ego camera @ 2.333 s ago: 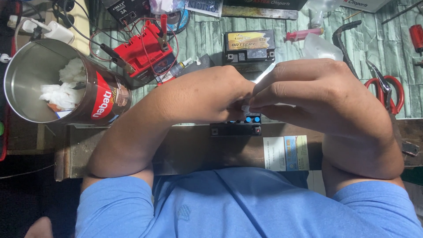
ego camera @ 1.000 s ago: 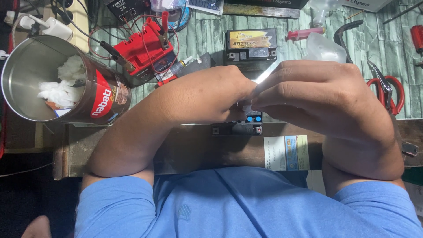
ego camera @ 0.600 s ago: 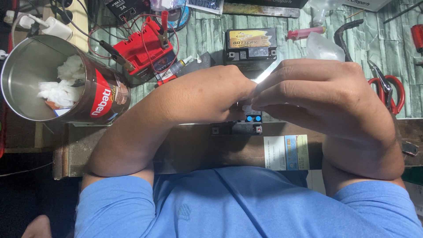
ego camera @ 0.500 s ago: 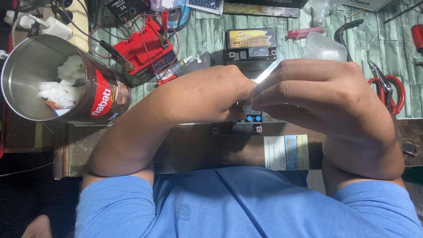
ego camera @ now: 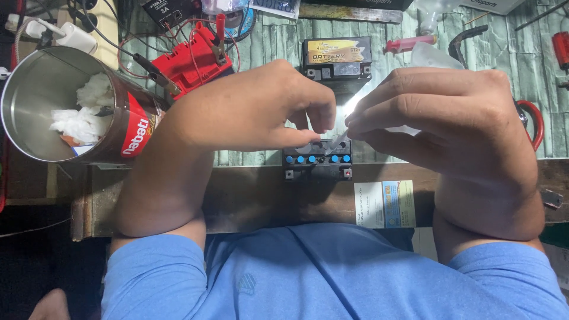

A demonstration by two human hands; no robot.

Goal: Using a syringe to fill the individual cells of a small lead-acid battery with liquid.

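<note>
Here my left hand curls over the small black battery that sits at the near edge of the table, right in front of my chest. Its thumb and forefinger are pinched together just above the top of the battery, though I cannot tell whether anything small is caught between them. My right hand comes in from the other side with its fingers closed on a clear plastic squeeze bottle, tilted so that its thin tip points down at the row of blue caps along the battery's top. I hold both hands close so the tip stays steady over such small openings.

A second battery, black with a yellow label across its top, stands farther back toward the middle of the table. To its left lies a red box with clips and red wires looped about it. At the left edge a shiny metal can with a red band lies on its side, white crumpled tissue inside. A pink syringe lies at the back, and red-handled pliers peek from behind my right hand. A pale rectangular sticker with a yellow-green part is fixed on the table's front edge.
</note>
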